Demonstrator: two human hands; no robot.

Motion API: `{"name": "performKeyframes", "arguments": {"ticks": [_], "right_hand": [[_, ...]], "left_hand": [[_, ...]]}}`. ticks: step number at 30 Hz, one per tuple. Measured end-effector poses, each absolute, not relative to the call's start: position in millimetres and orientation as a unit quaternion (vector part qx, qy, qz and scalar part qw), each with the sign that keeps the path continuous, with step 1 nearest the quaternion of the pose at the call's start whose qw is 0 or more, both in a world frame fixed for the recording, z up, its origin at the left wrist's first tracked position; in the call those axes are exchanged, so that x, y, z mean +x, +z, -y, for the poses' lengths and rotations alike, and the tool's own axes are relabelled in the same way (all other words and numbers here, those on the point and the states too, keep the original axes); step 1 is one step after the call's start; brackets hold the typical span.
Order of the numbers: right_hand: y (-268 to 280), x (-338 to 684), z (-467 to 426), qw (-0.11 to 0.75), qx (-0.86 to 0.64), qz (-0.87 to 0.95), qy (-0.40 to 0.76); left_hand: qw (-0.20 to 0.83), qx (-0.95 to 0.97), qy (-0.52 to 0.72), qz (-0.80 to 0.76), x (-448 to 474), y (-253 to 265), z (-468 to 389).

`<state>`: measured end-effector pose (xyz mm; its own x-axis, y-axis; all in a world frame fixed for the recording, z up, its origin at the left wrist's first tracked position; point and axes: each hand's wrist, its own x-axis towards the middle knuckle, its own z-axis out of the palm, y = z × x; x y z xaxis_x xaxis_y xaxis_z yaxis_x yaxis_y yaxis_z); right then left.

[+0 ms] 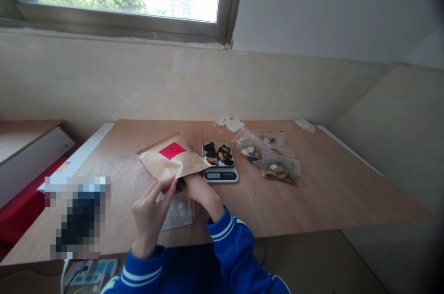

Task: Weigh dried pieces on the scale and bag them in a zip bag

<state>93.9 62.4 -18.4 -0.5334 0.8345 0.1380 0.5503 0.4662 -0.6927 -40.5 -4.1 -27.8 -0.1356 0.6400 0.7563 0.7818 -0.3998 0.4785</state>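
The left hand (150,213) pinches the mouth of a brown kraft paper pouch (172,161) on the wooden table (329,192); its red label's writing is unreadable. The right hand (197,187) reaches inside, grip hidden. Rightward, a small digital scale (219,162) holds dark dried pieces.

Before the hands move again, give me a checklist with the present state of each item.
1. Left hand holds the mouth of the kraft paper bag: ok.
2. Right hand is inside the bag's opening: ok; whether it grips anything, cannot tell.
3. Scale sits flat on the table, dark dried pieces piled on its platform: ok.
4. Scale display readable: cannot tell, too small.
5. Filled clear bags lie right of the scale, apart from it: ok.
6. Empty clear bag lies under the hands: ok.
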Motion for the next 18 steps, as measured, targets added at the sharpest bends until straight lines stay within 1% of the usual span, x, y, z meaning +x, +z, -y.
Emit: {"name": "performKeyframes", "arguments": {"ticks": [2,6,8,14,18], "right_hand": [[-19.0,93.8,-62.5,0.243,-0.417,0.822,0.304],[-19.1,93.8,-60.2,0.304,-0.412,0.805,0.3],[-18.9,93.5,-59.3,0.313,-0.415,0.803,0.292],[-15.1,92.6,-60.1,0.241,-0.432,0.818,0.294],[-12.8,93.1,-59.6,0.245,-0.431,0.82,0.285]], "left_hand": [[0.071,-0.655,-0.519,0.546,-41.0,-29.3,3.9],[0.068,-0.651,-0.511,0.558,-42.2,-29.3,3.9],[0.066,-0.651,-0.511,0.558,-42.4,-28.8,3.8],[0.069,-0.655,-0.516,0.547,-41.0,-28.5,3.7],[0.065,-0.655,-0.517,0.548,-40.6,-29.3,3.8]]}}
